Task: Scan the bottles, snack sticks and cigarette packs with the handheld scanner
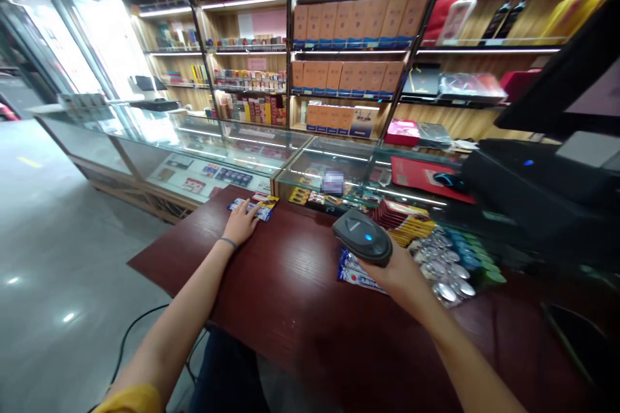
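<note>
My right hand (pixel 394 271) is wrapped round a dark handheld barcode scanner (pixel 361 235) with a blue light on top. Below the scanner lies a blue and white snack packet (pixel 357 274), partly covered by my right hand. My left hand (pixel 239 222) rests with fingers stretched out on another blue and white packet (pixel 264 213) at the far left part of the brown table (pixel 285 297). A red and yellow packet (pixel 265 200) lies just beyond those fingertips.
A stack of red and yellow packets (pixel 402 219) and several silver-topped round containers (pixel 443 264) stand at the right. Behind the table run a glass display counter (pixel 227 148) and shelves of boxes. A dark machine (pixel 513 193) and a red mat (pixel 421 177) are at the right.
</note>
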A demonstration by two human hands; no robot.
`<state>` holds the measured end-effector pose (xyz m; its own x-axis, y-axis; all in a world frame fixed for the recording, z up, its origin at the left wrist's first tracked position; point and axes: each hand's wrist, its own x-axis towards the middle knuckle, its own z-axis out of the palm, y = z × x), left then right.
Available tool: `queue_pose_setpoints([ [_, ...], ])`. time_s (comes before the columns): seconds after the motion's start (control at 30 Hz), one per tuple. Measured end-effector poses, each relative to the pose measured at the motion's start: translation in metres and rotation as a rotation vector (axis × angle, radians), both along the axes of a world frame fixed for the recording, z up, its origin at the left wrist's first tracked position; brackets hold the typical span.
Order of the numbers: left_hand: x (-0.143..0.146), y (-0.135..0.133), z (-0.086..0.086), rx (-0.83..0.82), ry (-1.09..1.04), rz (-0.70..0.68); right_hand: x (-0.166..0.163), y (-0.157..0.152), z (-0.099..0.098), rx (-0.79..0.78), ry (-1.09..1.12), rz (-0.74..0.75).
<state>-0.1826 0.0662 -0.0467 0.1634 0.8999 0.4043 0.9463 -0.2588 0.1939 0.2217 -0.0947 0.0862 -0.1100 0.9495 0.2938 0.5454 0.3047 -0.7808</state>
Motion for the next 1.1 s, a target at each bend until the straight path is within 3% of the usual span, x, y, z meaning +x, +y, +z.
queue_pose_setpoints([
  [0.2, -0.002, 0.005, -0.010, -0.113, -0.109, 0.029, -0.008, 0.007, -0.011, -0.030, -0.034, -0.030],
  [0.5, -0.001, -0.004, 0.004, -0.032, -0.015, -0.013, -0.007, 0.012, -0.018, -0.076, -0.045, -0.013],
  [0.63, 0.013, -0.014, 0.013, 0.008, -0.122, -0.014, -0.004, 0.011, -0.016, -0.071, -0.034, -0.008],
  [0.77, 0.047, -0.025, 0.027, 0.111, -0.445, -0.093, 0.000, 0.009, -0.012, -0.022, -0.003, 0.011],
  [0.87, 0.083, -0.026, 0.039, 0.086, -0.821, -0.106, 0.002, 0.007, -0.007, 0.008, -0.005, -0.007],
  [1.0, 0.131, -0.020, 0.050, -0.262, -1.549, -0.062, 0.003, 0.004, -0.001, 0.027, 0.008, -0.041],
  [1.1, 0.152, -0.019, 0.049, -0.491, -1.848, -0.037, 0.005, 0.002, 0.002, 0.010, -0.011, -0.055],
])
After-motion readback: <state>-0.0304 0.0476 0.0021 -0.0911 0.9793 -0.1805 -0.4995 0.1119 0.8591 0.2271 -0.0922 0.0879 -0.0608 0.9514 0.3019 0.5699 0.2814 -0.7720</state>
